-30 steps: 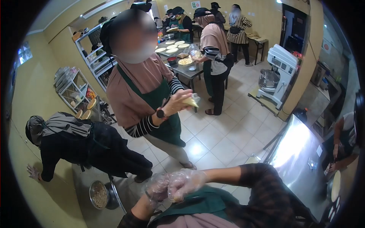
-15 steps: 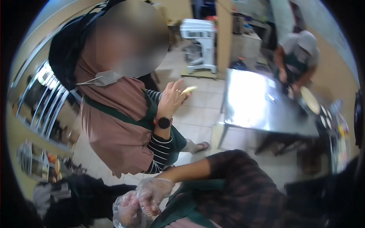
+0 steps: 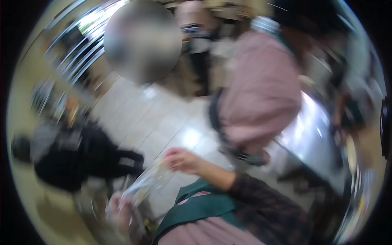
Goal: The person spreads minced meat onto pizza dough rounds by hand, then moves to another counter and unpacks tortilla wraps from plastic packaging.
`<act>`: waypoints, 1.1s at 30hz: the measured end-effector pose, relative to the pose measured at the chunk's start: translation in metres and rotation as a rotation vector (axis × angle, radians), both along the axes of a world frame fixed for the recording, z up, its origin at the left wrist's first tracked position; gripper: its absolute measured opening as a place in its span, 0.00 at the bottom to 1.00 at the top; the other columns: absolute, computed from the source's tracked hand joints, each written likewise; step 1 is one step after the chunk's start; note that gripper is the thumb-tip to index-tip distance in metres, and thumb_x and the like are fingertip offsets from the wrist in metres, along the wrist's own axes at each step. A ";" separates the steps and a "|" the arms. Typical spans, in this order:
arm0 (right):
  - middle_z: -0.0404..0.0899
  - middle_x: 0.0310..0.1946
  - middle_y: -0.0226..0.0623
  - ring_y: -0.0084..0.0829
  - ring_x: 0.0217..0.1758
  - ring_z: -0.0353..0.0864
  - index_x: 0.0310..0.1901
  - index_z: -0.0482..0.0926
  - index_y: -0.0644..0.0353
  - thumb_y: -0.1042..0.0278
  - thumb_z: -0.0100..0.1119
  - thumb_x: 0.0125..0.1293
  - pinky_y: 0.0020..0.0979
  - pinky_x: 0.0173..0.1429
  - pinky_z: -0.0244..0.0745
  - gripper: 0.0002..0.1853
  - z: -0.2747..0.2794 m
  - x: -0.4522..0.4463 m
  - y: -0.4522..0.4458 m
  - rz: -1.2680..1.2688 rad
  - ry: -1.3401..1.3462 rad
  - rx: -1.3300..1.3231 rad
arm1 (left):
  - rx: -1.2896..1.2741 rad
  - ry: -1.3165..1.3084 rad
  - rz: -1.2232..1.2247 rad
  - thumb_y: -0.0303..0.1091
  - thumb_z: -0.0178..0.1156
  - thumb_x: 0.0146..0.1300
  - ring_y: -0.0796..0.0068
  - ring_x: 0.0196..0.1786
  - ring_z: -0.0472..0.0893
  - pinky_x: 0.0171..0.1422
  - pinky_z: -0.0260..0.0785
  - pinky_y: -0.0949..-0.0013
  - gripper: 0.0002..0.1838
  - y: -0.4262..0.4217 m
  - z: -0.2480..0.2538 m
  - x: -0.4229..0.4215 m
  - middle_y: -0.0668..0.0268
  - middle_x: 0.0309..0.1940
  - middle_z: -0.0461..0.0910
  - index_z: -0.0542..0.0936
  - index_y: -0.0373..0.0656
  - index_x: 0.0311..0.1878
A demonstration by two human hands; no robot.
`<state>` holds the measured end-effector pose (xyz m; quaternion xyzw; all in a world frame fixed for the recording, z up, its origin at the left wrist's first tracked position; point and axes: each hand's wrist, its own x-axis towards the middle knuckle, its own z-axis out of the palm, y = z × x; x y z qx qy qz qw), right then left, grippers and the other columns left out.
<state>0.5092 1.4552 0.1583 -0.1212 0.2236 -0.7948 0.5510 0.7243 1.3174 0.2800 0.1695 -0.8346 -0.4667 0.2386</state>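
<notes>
Bare of plastic, my right hand (image 3: 181,160) is closed on the end of a clear plastic glove (image 3: 149,181) at the lower centre. The glove stretches down and left toward my left hand (image 3: 122,210), which is covered in clear plastic. Motion smears the fingers of my left hand, so its grip cannot be made out. Below my hands is the green apron (image 3: 204,204) on my body.
A person in a pink top (image 3: 261,90) stands close in front, right of centre. Another in dark clothes (image 3: 77,159) bends at the left. A shiny metal table (image 3: 310,126) is at the right, with a person behind it. Shelves (image 3: 77,53) stand upper left.
My right hand has come out of its plastic covering and moved away from my left. The view has swung left. The person in pink has moved to the right and turned away.
</notes>
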 end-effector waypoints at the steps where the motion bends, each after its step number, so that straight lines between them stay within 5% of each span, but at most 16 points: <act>1: 0.70 0.24 0.29 0.22 0.27 0.70 0.38 0.69 0.57 0.76 0.53 0.51 0.25 0.31 0.68 0.11 -0.006 0.000 -0.010 -0.046 -0.124 0.126 | -0.126 -0.082 0.220 0.33 0.50 0.57 0.86 0.29 0.69 0.33 0.62 0.84 0.07 0.012 -0.012 0.009 0.72 0.27 0.71 0.70 0.40 0.35; 3: 0.70 0.29 0.30 0.28 0.36 0.70 0.49 0.63 0.51 0.61 0.47 0.58 0.34 0.42 0.68 0.17 -0.031 0.011 -0.027 0.036 -0.147 0.226 | 0.381 0.112 0.330 0.26 0.49 0.57 0.80 0.39 0.69 0.44 0.63 0.78 0.10 0.032 -0.016 0.012 0.68 0.38 0.70 0.69 0.40 0.43; 4: 0.69 0.30 0.33 0.35 0.40 0.69 0.55 0.58 0.47 0.51 0.41 0.59 0.42 0.46 0.66 0.23 -0.011 0.031 -0.038 0.145 -0.146 0.289 | -0.108 0.008 0.231 0.29 0.49 0.56 0.72 0.48 0.67 0.52 0.60 0.72 0.18 0.027 -0.057 0.033 0.62 0.44 0.67 0.65 0.41 0.52; 5: 0.69 0.40 0.38 0.40 0.46 0.67 0.59 0.52 0.45 0.43 0.38 0.58 0.49 0.49 0.63 0.29 -0.024 0.047 -0.049 0.401 -0.185 0.062 | 0.171 0.017 0.288 0.32 0.52 0.56 0.76 0.34 0.72 0.40 0.65 0.74 0.08 0.021 -0.103 0.035 0.67 0.30 0.72 0.72 0.40 0.37; 6: 0.65 0.49 0.40 0.39 0.52 0.64 0.58 0.54 0.49 0.38 0.37 0.56 0.48 0.52 0.60 0.33 -0.029 0.067 -0.061 0.614 -0.237 -0.046 | 0.516 0.260 0.235 0.35 0.50 0.56 0.69 0.35 0.74 0.38 0.66 0.70 0.09 0.034 -0.081 0.025 0.62 0.32 0.74 0.73 0.40 0.36; 7: 0.64 0.51 0.40 0.39 0.53 0.63 0.58 0.55 0.52 0.37 0.38 0.55 0.46 0.54 0.59 0.34 -0.028 0.090 -0.070 0.672 -0.275 0.013 | -0.224 -0.121 0.327 0.37 0.49 0.56 0.63 0.37 0.74 0.39 0.66 0.66 0.12 0.036 -0.057 0.026 0.57 0.33 0.74 0.74 0.40 0.38; 8: 0.62 0.53 0.40 0.38 0.54 0.62 0.57 0.56 0.55 0.37 0.38 0.54 0.44 0.56 0.57 0.35 -0.024 0.108 -0.075 0.710 -0.304 0.077 | -0.438 -0.132 0.377 0.36 0.49 0.55 0.62 0.36 0.74 0.39 0.66 0.66 0.12 0.035 -0.078 0.032 0.58 0.32 0.74 0.74 0.40 0.39; 9: 0.61 0.54 0.37 0.37 0.57 0.60 0.57 0.55 0.59 0.42 0.41 0.56 0.41 0.58 0.55 0.34 -0.018 0.121 -0.078 0.767 -0.259 0.080 | -0.647 -0.169 0.392 0.36 0.49 0.55 0.62 0.36 0.73 0.39 0.67 0.65 0.13 0.036 -0.098 0.043 0.59 0.32 0.74 0.74 0.40 0.40; 12: 0.65 0.51 0.39 0.35 0.51 0.65 0.54 0.59 0.61 0.48 0.44 0.57 0.39 0.55 0.59 0.29 -0.048 0.143 -0.109 0.868 0.056 0.240 | -0.459 -0.427 0.662 0.39 0.51 0.53 0.60 0.38 0.72 0.42 0.65 0.64 0.15 0.046 -0.100 0.069 0.59 0.33 0.73 0.74 0.39 0.41; 14: 0.70 0.43 0.41 0.29 0.37 0.72 0.47 0.64 0.65 0.58 0.51 0.55 0.29 0.38 0.71 0.22 -0.074 0.144 -0.116 0.916 0.214 0.236 | -0.320 -0.438 0.825 0.41 0.52 0.52 0.60 0.39 0.72 0.43 0.64 0.63 0.17 0.061 -0.109 0.088 0.57 0.35 0.72 0.73 0.39 0.41; 18: 0.73 0.33 0.43 0.24 0.23 0.69 0.40 0.67 0.68 0.68 0.52 0.52 0.26 0.24 0.71 0.15 -0.097 0.130 -0.103 0.944 0.653 0.348 | -0.014 -0.371 1.117 0.48 0.53 0.50 0.57 0.46 0.68 0.51 0.59 0.62 0.24 0.122 -0.125 0.135 0.53 0.41 0.69 0.70 0.39 0.46; 24: 0.73 0.30 0.42 0.33 0.31 0.76 0.36 0.70 0.65 0.83 0.38 0.48 0.25 0.27 0.71 0.13 -0.125 0.123 -0.068 1.091 0.858 0.448 | 0.443 -0.743 1.286 0.49 0.47 0.48 0.52 0.38 0.73 0.45 0.63 0.60 0.20 0.203 -0.194 0.187 0.50 0.32 0.74 0.74 0.41 0.34; 27: 0.73 0.31 0.41 0.30 0.32 0.75 0.39 0.70 0.66 0.77 0.42 0.52 0.25 0.31 0.70 0.12 -0.140 0.130 -0.071 1.268 0.912 0.325 | 0.531 -0.763 1.165 0.48 0.47 0.46 0.52 0.37 0.73 0.43 0.64 0.60 0.19 0.207 -0.246 0.212 0.51 0.32 0.74 0.74 0.41 0.30; 28: 0.73 0.32 0.40 0.29 0.32 0.74 0.40 0.70 0.67 0.67 0.44 0.56 0.27 0.36 0.70 0.14 -0.125 0.138 -0.077 1.394 1.358 0.137 | 0.508 -0.725 1.167 0.48 0.47 0.46 0.53 0.37 0.73 0.43 0.64 0.60 0.19 0.196 -0.229 0.217 0.52 0.31 0.74 0.74 0.41 0.31; 29: 0.73 0.32 0.40 0.29 0.32 0.74 0.40 0.70 0.67 0.67 0.44 0.56 0.27 0.36 0.70 0.14 -0.109 0.150 -0.078 1.385 1.370 0.137 | 0.502 -0.713 1.165 0.48 0.47 0.46 0.53 0.37 0.73 0.43 0.64 0.60 0.19 0.182 -0.222 0.229 0.52 0.31 0.74 0.74 0.41 0.31; 33: 0.73 0.28 0.36 0.29 0.28 0.72 0.34 0.72 0.68 0.58 0.43 0.58 0.28 0.35 0.68 0.18 -0.149 0.215 -0.081 1.253 0.758 0.054 | 0.459 -0.668 1.080 0.48 0.47 0.47 0.54 0.39 0.73 0.45 0.63 0.59 0.20 0.140 -0.224 0.291 0.52 0.33 0.74 0.74 0.43 0.37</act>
